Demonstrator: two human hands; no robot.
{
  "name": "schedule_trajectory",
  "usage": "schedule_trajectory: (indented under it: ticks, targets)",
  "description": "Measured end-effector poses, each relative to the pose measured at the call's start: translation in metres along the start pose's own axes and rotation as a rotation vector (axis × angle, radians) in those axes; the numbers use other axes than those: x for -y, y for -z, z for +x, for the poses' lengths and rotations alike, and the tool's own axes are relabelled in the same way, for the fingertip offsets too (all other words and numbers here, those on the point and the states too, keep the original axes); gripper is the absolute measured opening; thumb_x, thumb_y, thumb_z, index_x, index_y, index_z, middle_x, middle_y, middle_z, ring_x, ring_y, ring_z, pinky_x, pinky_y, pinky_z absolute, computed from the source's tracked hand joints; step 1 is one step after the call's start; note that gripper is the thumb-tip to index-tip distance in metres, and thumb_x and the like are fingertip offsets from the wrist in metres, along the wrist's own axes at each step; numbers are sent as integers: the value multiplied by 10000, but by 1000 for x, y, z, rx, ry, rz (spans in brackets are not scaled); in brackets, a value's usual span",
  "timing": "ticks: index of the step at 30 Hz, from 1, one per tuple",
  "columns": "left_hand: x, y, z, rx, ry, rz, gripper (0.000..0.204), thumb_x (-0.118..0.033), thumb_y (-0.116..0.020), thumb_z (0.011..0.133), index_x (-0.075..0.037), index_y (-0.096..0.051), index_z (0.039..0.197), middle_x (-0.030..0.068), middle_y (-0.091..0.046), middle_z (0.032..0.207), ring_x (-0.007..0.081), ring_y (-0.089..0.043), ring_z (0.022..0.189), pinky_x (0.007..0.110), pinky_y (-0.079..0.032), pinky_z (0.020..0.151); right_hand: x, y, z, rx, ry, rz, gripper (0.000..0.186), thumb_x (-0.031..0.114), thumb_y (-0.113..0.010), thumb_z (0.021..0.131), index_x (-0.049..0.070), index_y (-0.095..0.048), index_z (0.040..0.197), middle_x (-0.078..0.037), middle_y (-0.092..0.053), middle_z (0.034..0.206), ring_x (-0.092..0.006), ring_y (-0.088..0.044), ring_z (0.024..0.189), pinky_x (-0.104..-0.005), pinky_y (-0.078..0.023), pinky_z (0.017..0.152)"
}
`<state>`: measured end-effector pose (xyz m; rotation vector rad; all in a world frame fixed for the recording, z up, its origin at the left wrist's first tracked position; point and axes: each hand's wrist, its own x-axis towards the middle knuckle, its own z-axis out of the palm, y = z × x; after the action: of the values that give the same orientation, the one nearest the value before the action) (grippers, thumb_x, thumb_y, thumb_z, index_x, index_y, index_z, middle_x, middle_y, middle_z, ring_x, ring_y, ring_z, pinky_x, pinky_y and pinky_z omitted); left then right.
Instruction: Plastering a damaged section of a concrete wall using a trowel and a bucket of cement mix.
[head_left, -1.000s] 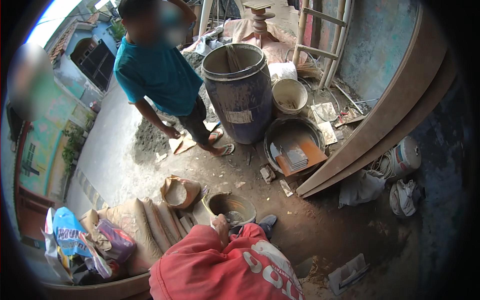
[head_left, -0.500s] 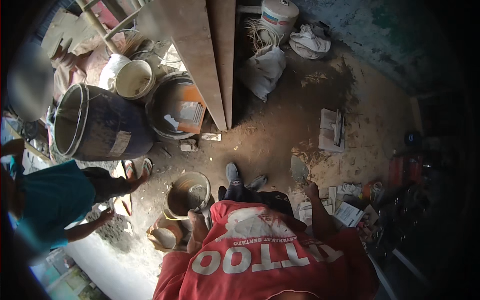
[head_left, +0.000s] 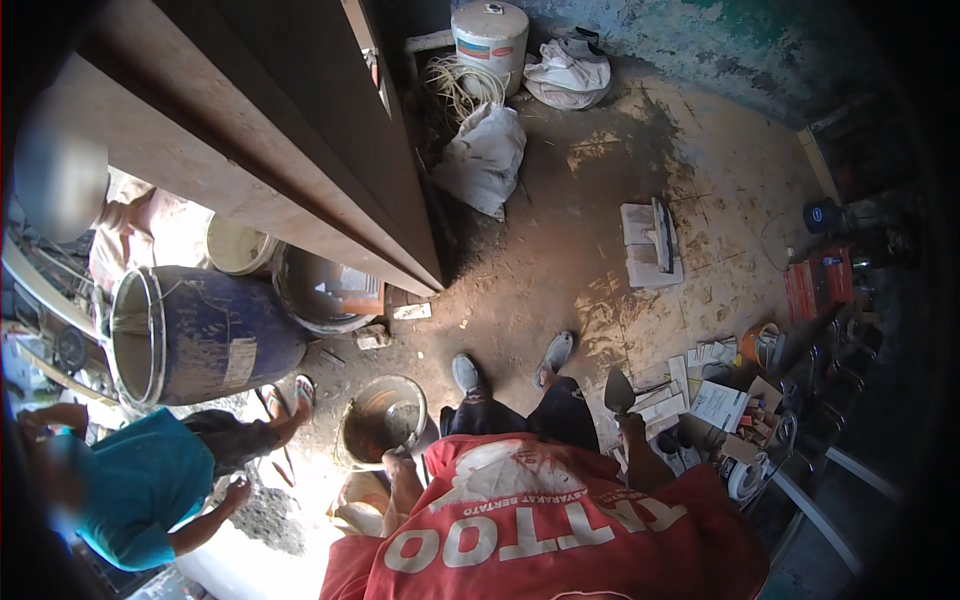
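Note:
My left hand point(head_left: 398, 462) grips the near rim or handle of a dark mortar bucket point(head_left: 354, 425), which has some grey material inside and is beside my legs. My right hand point(head_left: 631, 428) is closed on the handle of a trowel point(head_left: 618, 391), its pointed blade upward in the picture. Beyond my feet, a plastering float point(head_left: 662, 236) lies on pale tiles on the floor. My red shirt fills the lower middle.
Tall boards point(head_left: 300, 210) lean beside a blue drum point(head_left: 210, 330), a basin point(head_left: 325, 315) and white sacks point(head_left: 475, 160). A person in a teal shirt point(head_left: 150, 480) stands at the lower left. Cartons and tile pieces point(head_left: 720, 400) lie at the right, near a red case point(head_left: 820, 275).
My view has swung right toward the indoor floor and wall. My feet have shifted apart. The trowel and my left hand with the bucket now sit lower in the picture.

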<state>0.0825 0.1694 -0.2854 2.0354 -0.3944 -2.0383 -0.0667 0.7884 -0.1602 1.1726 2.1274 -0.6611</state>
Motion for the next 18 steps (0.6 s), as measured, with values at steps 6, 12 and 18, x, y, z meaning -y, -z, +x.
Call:
schedule_trajectory:
  ticks: [6, 12, 18]
  targets:
    - [45, -25, -73, -164, -341, 763, 79, -86, -576, 813, -22, -608, 781, 53, -564, 743, 180, -456, 661, 329, -396, 597, 2, 33, 81, -59, 59, 31, 373, 363, -677, 723, 9, -697, 838, -172, -686, 750, -329, -683, 711, -429, -526, 699]
    - [113, -74, -147, -225, -513, 856, 120, -130, -632, 835, -18, -627, 790, 70, -584, 756, 185, -443, 657, 359, -408, 598, 51, 89, 178, -72, 58, -123, 600, 597, -569, 804, 11, -693, 818, -172, -676, 720, -334, -683, 749, -447, -528, 703]
    - [170, -126, -186, -304, -469, 932, 126, -142, -647, 825, -18, -640, 805, 91, -601, 791, 194, -478, 684, 369, -420, 608, 85, 148, 234, 76, 171, 140, 445, 424, -649, 805, -18, -656, 746, -111, -605, 548, -232, -621, 479, -383, -479, 473]
